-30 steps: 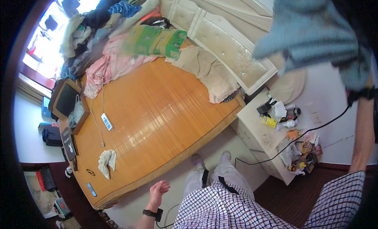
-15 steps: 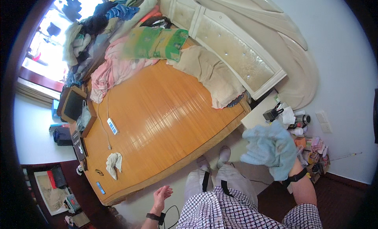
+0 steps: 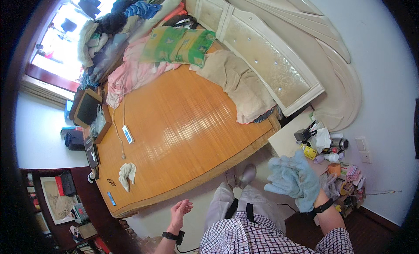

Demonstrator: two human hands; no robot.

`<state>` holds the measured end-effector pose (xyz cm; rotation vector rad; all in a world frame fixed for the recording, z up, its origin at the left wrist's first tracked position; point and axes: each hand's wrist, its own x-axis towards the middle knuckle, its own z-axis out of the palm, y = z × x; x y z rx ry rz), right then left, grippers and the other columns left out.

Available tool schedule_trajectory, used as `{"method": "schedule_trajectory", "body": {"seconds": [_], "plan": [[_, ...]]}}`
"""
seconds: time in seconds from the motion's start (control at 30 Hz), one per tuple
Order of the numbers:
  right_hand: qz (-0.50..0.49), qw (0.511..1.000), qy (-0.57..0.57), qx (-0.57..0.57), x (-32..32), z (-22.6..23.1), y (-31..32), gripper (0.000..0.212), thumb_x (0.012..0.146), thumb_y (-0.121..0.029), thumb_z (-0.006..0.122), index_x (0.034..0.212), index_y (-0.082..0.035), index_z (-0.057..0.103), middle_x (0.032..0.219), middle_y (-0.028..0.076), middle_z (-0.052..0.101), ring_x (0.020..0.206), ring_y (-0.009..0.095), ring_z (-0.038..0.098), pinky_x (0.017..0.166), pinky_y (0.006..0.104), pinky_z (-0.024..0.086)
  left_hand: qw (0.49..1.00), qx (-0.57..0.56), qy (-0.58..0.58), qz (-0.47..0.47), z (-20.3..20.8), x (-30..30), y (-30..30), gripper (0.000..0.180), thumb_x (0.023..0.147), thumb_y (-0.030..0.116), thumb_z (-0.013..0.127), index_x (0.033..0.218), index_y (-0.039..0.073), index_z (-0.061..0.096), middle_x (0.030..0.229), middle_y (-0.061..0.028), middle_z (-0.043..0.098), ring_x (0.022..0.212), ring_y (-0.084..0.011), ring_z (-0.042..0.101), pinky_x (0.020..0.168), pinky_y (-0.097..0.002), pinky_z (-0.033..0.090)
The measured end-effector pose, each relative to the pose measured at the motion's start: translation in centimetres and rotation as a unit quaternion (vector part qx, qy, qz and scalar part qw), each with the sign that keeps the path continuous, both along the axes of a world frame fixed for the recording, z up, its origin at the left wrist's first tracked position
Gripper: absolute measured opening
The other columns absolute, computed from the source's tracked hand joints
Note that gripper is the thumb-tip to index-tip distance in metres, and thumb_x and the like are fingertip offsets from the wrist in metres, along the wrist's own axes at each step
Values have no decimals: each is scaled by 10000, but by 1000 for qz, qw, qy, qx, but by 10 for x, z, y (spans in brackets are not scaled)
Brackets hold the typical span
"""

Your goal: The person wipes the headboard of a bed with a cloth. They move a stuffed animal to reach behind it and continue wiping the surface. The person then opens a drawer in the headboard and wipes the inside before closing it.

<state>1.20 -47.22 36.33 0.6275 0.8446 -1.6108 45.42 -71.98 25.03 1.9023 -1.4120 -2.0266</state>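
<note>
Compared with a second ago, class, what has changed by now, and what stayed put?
The right forearm and the blue cloth covering that hand came down from the upper right toward the body, overlapping the bedside cabinet in view. Nothing was visibly let go. The left hand stayed open and empty; the power strip and white cloth stayed on the bed.

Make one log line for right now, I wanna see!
left hand: open, empty | right hand: mostly covered by light-blue cloth, near nightstand | on bed: white power strip, crumpled white cloth
</note>
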Motion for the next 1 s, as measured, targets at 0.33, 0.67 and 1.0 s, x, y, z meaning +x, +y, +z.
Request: {"method": "schedule_trajectory", "body": {"seconds": [0.33, 0.67, 1.0], "plan": [[-2, 1000, -6, 8, 7, 2, 6, 529, 1066, -484, 388, 1275, -54, 612, 1162, 90, 700, 1015, 339, 670, 1051, 549, 466, 999, 5, 23, -42, -22, -23, 8, 399, 1010, 350, 606, 1218, 12, 654, 1096, -100, 720, 985, -207, 703, 850, -330, 541], [-30, 999, -13, -3, 45, 10, 8, 552, 1063, -505, 376, 1275, -52, 608, 1186, 105, 691, 1047, 354, 659, 1065, 567, 447, 995, 34, 51, -83, -31, -24, -16, 394, 1012, 343, 608, 1219, 11, 656, 1056, -75, 720, 990, -192, 689, 858, -316, 532], [-67, 995, -62, -26, 62, -6, 11, 575, 1060, -526, 364, 1276, -50, 604, 1210, 119, 682, 1080, 370, 647, 1078, 586, 427, 993, 44, 33, -108, -36, -18, -37, 377, 1005, 333, 617, 1165, 0, 691, 1065, -91, 730, 971, -182, 690, 858, -319, 533]]}}
